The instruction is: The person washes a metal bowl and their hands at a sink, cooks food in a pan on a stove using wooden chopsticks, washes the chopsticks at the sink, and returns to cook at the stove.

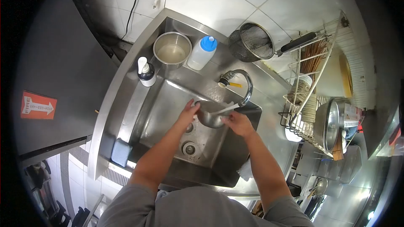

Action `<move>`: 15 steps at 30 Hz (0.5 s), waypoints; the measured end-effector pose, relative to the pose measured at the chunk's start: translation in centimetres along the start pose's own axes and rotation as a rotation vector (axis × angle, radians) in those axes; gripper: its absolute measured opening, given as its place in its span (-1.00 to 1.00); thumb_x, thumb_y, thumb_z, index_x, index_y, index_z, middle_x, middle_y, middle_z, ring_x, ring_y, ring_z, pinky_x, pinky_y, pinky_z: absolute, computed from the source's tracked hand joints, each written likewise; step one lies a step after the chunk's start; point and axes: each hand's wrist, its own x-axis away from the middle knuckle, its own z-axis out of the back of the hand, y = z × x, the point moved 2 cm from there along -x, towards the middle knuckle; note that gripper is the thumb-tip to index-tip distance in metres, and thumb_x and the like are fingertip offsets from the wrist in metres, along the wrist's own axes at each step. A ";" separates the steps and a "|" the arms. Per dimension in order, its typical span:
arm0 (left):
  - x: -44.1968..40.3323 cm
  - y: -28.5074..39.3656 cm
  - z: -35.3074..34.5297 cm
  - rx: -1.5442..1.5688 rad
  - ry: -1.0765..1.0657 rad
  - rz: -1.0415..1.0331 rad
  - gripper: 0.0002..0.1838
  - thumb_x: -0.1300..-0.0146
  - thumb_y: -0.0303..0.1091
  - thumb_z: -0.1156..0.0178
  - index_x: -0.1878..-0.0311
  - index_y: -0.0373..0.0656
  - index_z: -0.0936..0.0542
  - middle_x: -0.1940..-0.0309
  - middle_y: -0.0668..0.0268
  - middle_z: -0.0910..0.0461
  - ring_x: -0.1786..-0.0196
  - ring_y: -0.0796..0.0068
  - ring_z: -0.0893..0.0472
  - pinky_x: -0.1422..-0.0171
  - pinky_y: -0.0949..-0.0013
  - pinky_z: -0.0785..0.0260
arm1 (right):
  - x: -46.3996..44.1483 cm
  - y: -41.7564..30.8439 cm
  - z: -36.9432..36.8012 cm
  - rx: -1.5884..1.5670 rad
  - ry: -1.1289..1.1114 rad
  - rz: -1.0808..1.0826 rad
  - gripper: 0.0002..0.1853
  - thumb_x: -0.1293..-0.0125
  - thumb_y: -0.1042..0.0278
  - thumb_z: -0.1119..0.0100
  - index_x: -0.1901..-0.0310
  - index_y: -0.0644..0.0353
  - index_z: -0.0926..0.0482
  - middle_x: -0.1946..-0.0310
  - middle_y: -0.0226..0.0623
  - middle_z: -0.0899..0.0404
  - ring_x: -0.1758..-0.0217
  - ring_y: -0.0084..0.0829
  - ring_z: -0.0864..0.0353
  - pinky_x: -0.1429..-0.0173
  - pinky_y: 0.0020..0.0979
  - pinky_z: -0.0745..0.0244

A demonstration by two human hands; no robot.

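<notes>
A round metal bowl is held between both hands over the sink, tilted under the running faucet. White water streams from the spout into it. My left hand grips the bowl's left rim, fingers closed on the edge. On the opposite side, my right hand pinches the rim near the spout. Below lies the stainless steel sink, its drain showing under the bowl.
Behind the basin stand a steel pot with cloudy liquid, a blue-capped bottle, a pump bottle and a mesh strainer. A sponge sits on the left ledge. At right, a wire dish rack holds dishes.
</notes>
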 end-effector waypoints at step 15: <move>-0.3 -4.1 -3.6 0.369 -0.145 0.249 -0.17 -0.24 0.33 -0.01 -0.41 0.01 -0.13 -0.24 0.05 -0.31 -0.17 0.06 -0.43 -0.12 -0.14 -0.36 | 0.0 7.0 -8.1 -0.610 0.004 -0.372 -0.17 -0.10 -0.47 -0.11 -0.08 0.22 -0.47 0.17 0.06 -0.61 0.25 -0.17 -0.69 0.24 -0.21 -0.63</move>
